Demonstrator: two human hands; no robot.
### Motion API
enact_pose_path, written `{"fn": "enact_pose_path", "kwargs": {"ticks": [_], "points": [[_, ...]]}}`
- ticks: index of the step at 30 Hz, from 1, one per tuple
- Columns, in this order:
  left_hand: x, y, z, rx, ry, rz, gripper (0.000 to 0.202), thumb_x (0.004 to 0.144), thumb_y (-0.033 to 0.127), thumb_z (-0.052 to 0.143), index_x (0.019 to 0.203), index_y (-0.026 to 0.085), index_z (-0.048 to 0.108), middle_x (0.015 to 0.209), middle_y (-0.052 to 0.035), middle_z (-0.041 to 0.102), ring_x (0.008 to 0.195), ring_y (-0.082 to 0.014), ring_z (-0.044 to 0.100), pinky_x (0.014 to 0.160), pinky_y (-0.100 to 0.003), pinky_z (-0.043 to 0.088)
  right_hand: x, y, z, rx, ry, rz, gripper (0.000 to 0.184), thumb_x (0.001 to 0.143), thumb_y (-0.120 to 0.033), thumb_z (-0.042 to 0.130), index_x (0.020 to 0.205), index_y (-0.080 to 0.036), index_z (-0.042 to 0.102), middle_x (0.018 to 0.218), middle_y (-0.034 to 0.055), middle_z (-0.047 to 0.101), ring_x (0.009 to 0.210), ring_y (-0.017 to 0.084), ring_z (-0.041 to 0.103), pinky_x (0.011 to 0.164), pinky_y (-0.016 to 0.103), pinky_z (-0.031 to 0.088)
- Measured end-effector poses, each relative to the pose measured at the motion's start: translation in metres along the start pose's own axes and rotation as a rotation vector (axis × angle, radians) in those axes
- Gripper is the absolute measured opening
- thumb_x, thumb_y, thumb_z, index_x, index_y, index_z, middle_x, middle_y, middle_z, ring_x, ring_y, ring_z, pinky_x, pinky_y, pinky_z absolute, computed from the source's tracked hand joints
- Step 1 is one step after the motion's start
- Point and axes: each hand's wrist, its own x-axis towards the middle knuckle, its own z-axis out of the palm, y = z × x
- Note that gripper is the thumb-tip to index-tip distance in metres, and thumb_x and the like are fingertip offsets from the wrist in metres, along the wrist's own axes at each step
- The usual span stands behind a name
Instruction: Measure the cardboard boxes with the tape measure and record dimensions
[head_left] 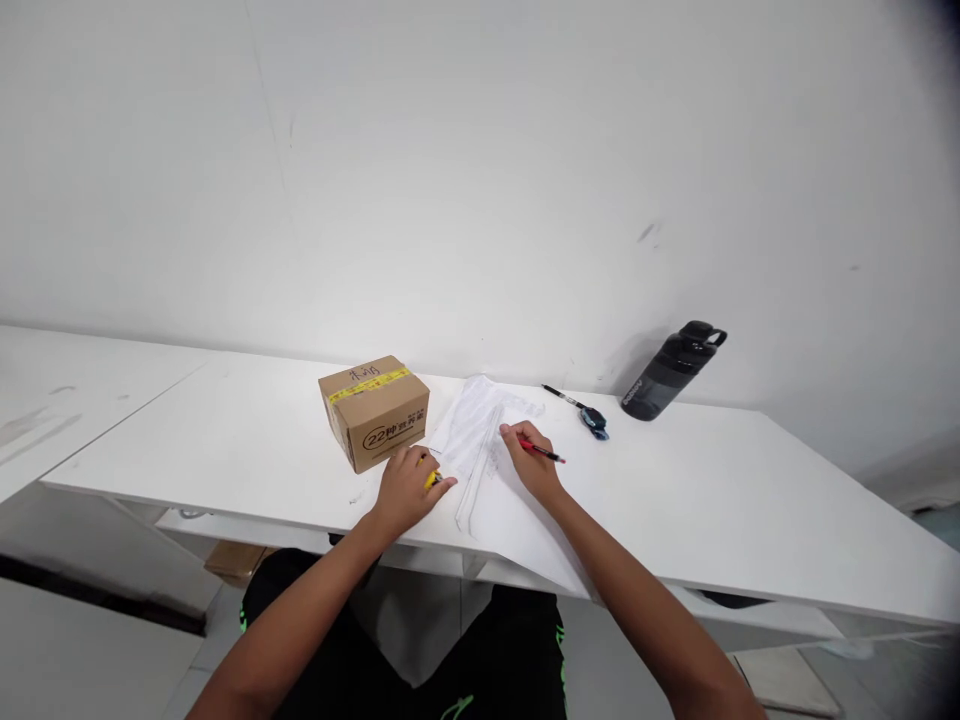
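My right hand is closed round a red pen, its tip down on a white sheet of paper that overhangs the table's front edge. A clear ruler lies on the paper between my hands. My left hand rests on the table beside the ruler's near end, fingers curled over a small yellow object that I cannot make out. A small cardboard box with yellow tape stands just behind my left hand.
A white table runs along a white wall. A dark water bottle leans at the back right. A black pen and a small blue object lie behind the paper. Another table adjoins on the left.
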Motion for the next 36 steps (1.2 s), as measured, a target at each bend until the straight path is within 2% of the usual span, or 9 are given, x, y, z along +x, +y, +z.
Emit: {"fn": "enact_pose_path", "kwargs": {"ticks": [2, 5, 7, 13, 18, 24, 30, 32, 36], "points": [[-0.001, -0.001, 0.002, -0.009, 0.041, 0.005, 0.025, 0.089, 0.043, 0.059, 0.087, 0.019, 0.064, 0.098, -0.0090, 0.064, 0.093, -0.0249, 0.056, 0.081, -0.038, 0.045, -0.014, 0.004, -0.003, 0.176, -0.047, 0.092, 0.043, 0.090, -0.062, 0.043, 0.076, -0.023, 0.055, 0.059, -0.0016, 0.052, 0.056, 0.016, 0.048, 0.055, 0.028, 0.037], [0.000, -0.002, 0.006, -0.016, 0.081, 0.024, 0.026, 0.088, 0.043, 0.061, 0.088, 0.018, 0.065, 0.098, -0.0091, 0.064, 0.092, -0.0250, 0.056, 0.081, -0.038, 0.046, -0.032, 0.009, 0.000, 0.431, -0.181, 0.201, 0.051, 0.091, -0.066, 0.033, 0.080, -0.023, 0.058, 0.053, -0.0027, 0.049, 0.047, 0.014, 0.040, 0.049, 0.028, 0.031], [0.000, -0.002, 0.007, -0.016, 0.096, 0.033, 0.026, 0.087, 0.043, 0.062, 0.088, 0.018, 0.065, 0.098, -0.0089, 0.065, 0.092, -0.0251, 0.057, 0.082, -0.039, 0.046, -0.038, 0.012, 0.003, 0.514, -0.197, 0.266, 0.056, 0.091, -0.066, 0.030, 0.079, -0.021, 0.061, 0.053, -0.0011, 0.052, 0.047, 0.014, 0.040, 0.050, 0.028, 0.032], [0.001, -0.002, 0.009, -0.039, 0.118, -0.002, 0.027, 0.086, 0.045, 0.063, 0.093, 0.019, 0.066, 0.101, -0.0091, 0.066, 0.096, -0.0254, 0.058, 0.086, -0.039, 0.047, -0.037, 0.013, 0.003, 0.281, -0.230, 0.289, 0.045, 0.084, -0.058, 0.053, 0.063, -0.020, 0.064, 0.056, 0.0001, 0.054, 0.061, 0.017, 0.051, 0.063, 0.031, 0.039], [0.004, 0.000, 0.010, -0.034, 0.051, -0.014, 0.031, 0.084, 0.049, 0.063, 0.094, 0.019, 0.066, 0.103, -0.0096, 0.066, 0.097, -0.0268, 0.058, 0.085, -0.041, 0.047, -0.035, 0.010, 0.002, 0.229, -0.261, 0.265, 0.038, 0.084, -0.049, 0.054, 0.059, -0.021, 0.060, 0.065, 0.0012, 0.062, 0.068, 0.019, 0.056, 0.067, 0.031, 0.040], [0.006, 0.007, 0.003, -0.059, 0.000, -0.059, 0.030, 0.083, 0.048, 0.063, 0.097, 0.020, 0.064, 0.105, -0.0089, 0.065, 0.100, -0.0270, 0.058, 0.083, -0.039, 0.049, -0.037, 0.005, -0.001, 0.262, -0.281, 0.289, 0.040, 0.083, -0.048, 0.054, 0.052, -0.022, 0.054, 0.061, 0.0011, 0.060, 0.067, 0.018, 0.056, 0.066, 0.031, 0.041], [0.005, 0.009, -0.002, -0.184, -0.037, -0.040, 0.046, 0.077, 0.035, 0.063, 0.121, 0.021, 0.054, 0.123, -0.0086, 0.059, 0.124, -0.0284, 0.048, 0.099, -0.042, 0.046, -0.041, 0.004, -0.004, 0.246, -0.257, 0.315, 0.039, 0.083, -0.051, 0.055, 0.058, -0.021, 0.061, 0.059, 0.0009, 0.057, 0.062, 0.018, 0.052, 0.062, 0.031, 0.040], [0.004, 0.008, -0.003, -0.211, -0.064, -0.018, 0.046, 0.076, 0.033, 0.062, 0.120, 0.021, 0.054, 0.125, -0.0082, 0.059, 0.128, -0.0286, 0.045, 0.102, -0.043, 0.044, -0.042, 0.005, -0.004, 0.246, -0.230, 0.318, 0.041, 0.083, -0.052, 0.054, 0.057, -0.021, 0.059, 0.057, 0.0004, 0.054, 0.061, 0.017, 0.050, 0.061, 0.030, 0.039], [0.003, 0.007, -0.006, -0.249, -0.110, 0.023, 0.046, 0.075, 0.033, 0.062, 0.118, 0.021, 0.054, 0.126, -0.0080, 0.058, 0.130, -0.0291, 0.043, 0.104, -0.045, 0.043, -0.041, 0.004, -0.005, 0.230, -0.300, 0.306, 0.040, 0.083, -0.052, 0.055, 0.060, -0.021, 0.063, 0.056, -0.0001, 0.053, 0.062, 0.018, 0.050, 0.062, 0.030, 0.039]]}}
